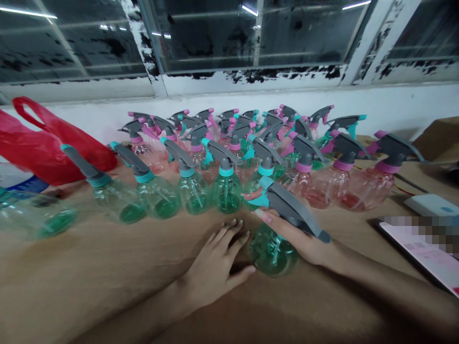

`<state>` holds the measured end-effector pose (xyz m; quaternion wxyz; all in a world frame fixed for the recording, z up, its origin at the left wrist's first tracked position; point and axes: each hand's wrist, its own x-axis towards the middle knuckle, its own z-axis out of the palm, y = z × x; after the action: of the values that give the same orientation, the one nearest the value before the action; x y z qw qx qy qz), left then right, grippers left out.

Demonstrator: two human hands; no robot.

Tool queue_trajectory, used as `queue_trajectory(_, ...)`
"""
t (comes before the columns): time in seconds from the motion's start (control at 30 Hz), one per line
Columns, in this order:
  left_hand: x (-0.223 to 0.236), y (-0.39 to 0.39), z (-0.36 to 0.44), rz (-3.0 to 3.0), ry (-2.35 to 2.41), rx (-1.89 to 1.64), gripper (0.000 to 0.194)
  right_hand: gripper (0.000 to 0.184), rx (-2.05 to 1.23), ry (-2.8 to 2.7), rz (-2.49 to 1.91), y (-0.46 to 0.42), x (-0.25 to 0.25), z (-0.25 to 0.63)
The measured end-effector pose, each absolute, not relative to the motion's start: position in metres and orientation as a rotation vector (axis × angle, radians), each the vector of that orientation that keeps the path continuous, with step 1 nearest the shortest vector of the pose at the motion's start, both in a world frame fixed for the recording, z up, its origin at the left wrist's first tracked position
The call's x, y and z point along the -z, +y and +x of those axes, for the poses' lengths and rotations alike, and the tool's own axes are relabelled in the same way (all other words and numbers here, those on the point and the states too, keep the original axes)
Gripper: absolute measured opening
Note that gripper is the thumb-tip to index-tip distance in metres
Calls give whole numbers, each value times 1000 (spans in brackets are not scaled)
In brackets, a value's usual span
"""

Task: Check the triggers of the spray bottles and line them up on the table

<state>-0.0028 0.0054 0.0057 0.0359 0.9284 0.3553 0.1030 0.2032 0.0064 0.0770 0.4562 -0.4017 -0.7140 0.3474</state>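
A green spray bottle (273,251) with a grey and teal trigger head stands on the brown table just in front of me. My right hand (287,234) is wrapped around its neck under the trigger head. My left hand (217,265) lies flat on the table beside the bottle's left side, fingers stretched out, thumb close to the bottle's base. Behind them stand several rows of spray bottles, green ones (225,191) toward the left and pink ones (349,184) toward the right.
A red plastic bag (46,143) lies at the back left by the wall. A tipped green bottle (39,220) lies at the far left. A white box (432,204), a paper sheet (426,255) and a cardboard box (439,136) sit on the right.
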Motion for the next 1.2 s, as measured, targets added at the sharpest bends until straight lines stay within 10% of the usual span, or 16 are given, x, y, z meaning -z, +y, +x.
queue_trajectory(1.2, -8, 5, -3, 2837, 1097, -294, 62, 15, -820, -1753, -1004, 7, -73, 202)
